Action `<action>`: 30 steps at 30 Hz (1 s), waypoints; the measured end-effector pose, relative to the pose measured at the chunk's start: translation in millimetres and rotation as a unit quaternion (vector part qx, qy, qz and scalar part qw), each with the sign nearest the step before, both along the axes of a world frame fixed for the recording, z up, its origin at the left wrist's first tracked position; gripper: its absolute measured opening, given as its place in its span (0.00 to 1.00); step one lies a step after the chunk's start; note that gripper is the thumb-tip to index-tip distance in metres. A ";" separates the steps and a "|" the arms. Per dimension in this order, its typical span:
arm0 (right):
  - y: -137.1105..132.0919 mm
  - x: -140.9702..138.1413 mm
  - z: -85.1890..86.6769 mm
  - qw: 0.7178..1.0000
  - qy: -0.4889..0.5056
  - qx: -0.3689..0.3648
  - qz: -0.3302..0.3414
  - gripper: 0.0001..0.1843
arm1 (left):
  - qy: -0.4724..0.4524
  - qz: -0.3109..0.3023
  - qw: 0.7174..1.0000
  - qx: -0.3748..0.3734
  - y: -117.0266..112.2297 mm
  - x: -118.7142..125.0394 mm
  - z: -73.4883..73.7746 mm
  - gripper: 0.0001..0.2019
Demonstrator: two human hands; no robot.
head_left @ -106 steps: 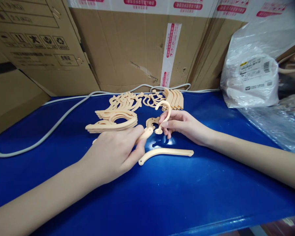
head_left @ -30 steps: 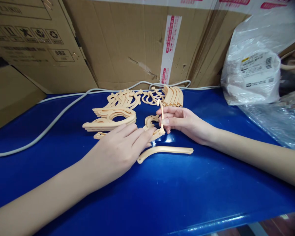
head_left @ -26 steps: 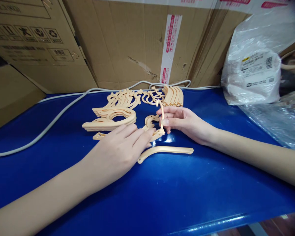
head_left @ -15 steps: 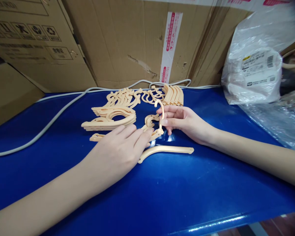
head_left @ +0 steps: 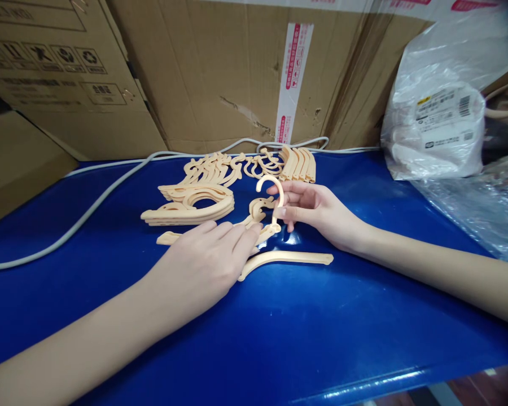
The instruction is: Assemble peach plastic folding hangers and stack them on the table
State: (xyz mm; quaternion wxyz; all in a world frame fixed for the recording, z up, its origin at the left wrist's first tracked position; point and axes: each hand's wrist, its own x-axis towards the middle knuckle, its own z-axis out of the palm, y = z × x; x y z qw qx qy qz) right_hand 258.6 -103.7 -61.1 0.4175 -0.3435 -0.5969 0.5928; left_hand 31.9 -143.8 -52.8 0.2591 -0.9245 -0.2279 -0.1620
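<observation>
My right hand [head_left: 305, 208] pinches a cream plastic hanger hook [head_left: 279, 194] by its stem, curved end up. The stem's foot meets the end of a cream hanger arm [head_left: 167, 238], which my left hand [head_left: 215, 254] grips from above; its fingers hide most of that arm. Just behind the fingers lie small curved hanger pieces [head_left: 257, 210], partly covered. In front of my hands, a single loose hanger arm [head_left: 288, 257] rests on the blue table [head_left: 322, 332].
Stacked hanger parts [head_left: 186, 214] lie behind my left hand. Farther back are a pile of curved pieces [head_left: 215, 169], several hooks [head_left: 262, 166] and a row of arms [head_left: 298, 163]. A white cable [head_left: 97, 197] runs along cardboard boxes [head_left: 220, 73]. A plastic-wrapped package [head_left: 440, 129] stands right.
The hook has turned about its stem, so its curved end now opens wider to the left. Both hands stay nearly in place, still gripping the hook and the arm.
</observation>
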 end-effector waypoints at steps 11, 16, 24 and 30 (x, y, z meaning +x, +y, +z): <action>-1.5 0.2 1.5 1.000 0.013 -0.025 0.007 0.27 | 0.000 -0.010 1.000 -0.010 0.9 0.1 5.5 0.16; -1.5 2.8 5.1 0.998 0.028 -0.050 0.026 0.24 | 0.004 -0.023 1.000 -0.016 -0.1 -0.2 9.2 0.18; -0.6 4.4 8.3 0.993 0.054 -0.082 0.062 0.23 | 0.004 -0.028 1.000 -0.002 -2.3 -2.4 5.8 0.20; 1.7 4.2 5.2 0.996 0.034 -0.055 0.054 0.21 | -0.013 -0.035 0.999 0.007 -1.0 -1.4 2.2 0.17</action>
